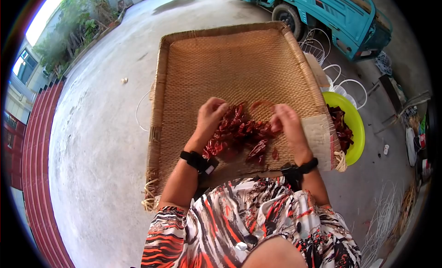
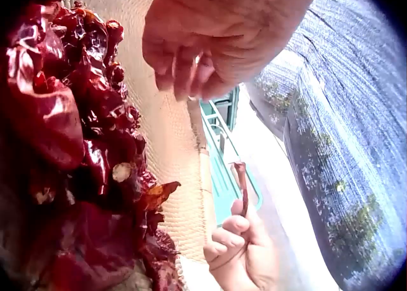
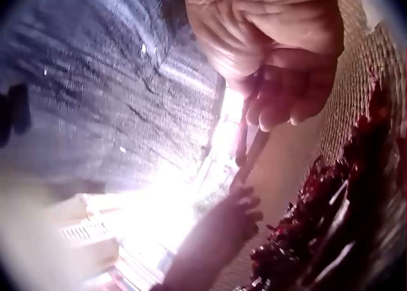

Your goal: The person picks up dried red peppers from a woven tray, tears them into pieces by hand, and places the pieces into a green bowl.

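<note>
Dried red chili peppers [image 1: 237,125] lie heaped on a woven tray [image 1: 207,60] in front of the person. My right hand [image 1: 287,120] pinches one slim chili pepper [image 2: 242,188], which points up from the fingertips in the left wrist view and hangs below the right hand [image 3: 280,81] in the right wrist view. My left hand [image 1: 212,115] is at the left of the heap, raised above it. In the left wrist view the left hand [image 2: 203,46] has bent fingers drawn toward the thumb; I cannot tell whether something small sits between them.
A yellow-green basin [image 1: 357,134] with more dried peppers stands right of the tray. Cardboard [image 1: 317,139] covers the tray's right corner. Beyond are a turquoise cargo tricycle [image 1: 334,19] and white buckets [image 1: 343,93]. Red steps [image 1: 39,176] run along the left.
</note>
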The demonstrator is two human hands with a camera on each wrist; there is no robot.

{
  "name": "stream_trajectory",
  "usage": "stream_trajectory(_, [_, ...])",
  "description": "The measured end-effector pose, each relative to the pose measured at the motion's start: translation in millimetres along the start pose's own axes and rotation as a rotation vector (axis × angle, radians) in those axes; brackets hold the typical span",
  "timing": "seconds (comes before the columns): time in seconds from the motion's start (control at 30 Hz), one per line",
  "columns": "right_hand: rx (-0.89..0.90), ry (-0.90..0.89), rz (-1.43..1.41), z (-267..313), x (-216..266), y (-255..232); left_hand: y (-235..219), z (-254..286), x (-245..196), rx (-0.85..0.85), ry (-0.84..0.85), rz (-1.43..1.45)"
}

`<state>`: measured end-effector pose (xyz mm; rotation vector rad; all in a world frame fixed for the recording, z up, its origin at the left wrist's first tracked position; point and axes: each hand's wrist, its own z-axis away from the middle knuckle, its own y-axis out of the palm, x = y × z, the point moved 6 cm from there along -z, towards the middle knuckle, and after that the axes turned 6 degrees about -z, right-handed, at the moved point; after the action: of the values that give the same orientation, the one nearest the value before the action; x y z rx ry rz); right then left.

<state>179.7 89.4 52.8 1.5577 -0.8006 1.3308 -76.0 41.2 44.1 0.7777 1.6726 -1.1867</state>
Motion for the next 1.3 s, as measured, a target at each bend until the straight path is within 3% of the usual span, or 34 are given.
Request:
stream_trajectory(0.1, [-0.350, -0.056, -0.563, 3, 7, -62, -25, -9, 33, -0.190, -0.124, -0.172])
stream_trajectory(0.2, [-0.267, -0.218, -0.970, -11, -15, -157, -30, -17, 48, -0.062, -0.176, -0.472])
stream_trajectory(0.3, [-0.269, -0.235, -1.224, 6, 3, -170, -25, -10, 33, -0.022, -0.095, -0.807])
stream_trajectory(0.4, [-0.297, -0.125, -1.155, 3, -1, -165, -20, 1, 19, -0.008, 0.013, -1.032])
stream_trajectory(0.5, [-0.264, -0.069, -0.971, -1, 0, -115, -24, -5, 22, -0.031, -0.041, -0.889])
stream_trajectory(0.57, [-0.244, 0.046, -0.743, 0, 1, -72, -22, -12, 25, -0.056, 0.008, -0.579])
stream_trajectory(0.7, [-0.022, 0.065, -0.165, -5, 1, -2, -11, 4, -25, 0.136, -0.034, -0.156])
stream_trajectory(0.83, [0.213, 0.021, 0.188, -13, -10, 50, 9, 10, -24, 0.351, 0.036, -0.073])
stream_trajectory(1.03, [0.211, -0.010, 0.169, -16, -28, 63, 22, 16, -21, 0.529, 0.013, 0.252])
stream_trajectory(1.1, [0.201, -0.012, 0.143, -16, -27, 58, 9, 7, -19, 0.412, -0.068, 0.020])
stream_trajectory(1.23, [-0.122, -0.127, 0.093, -16, -1, 6, -22, -3, 5, 0.047, -0.062, -0.341])
stream_trajectory(1.3, [-0.345, -0.148, 0.016, -9, 12, -31, -32, -7, 23, -0.033, -0.089, -0.504])
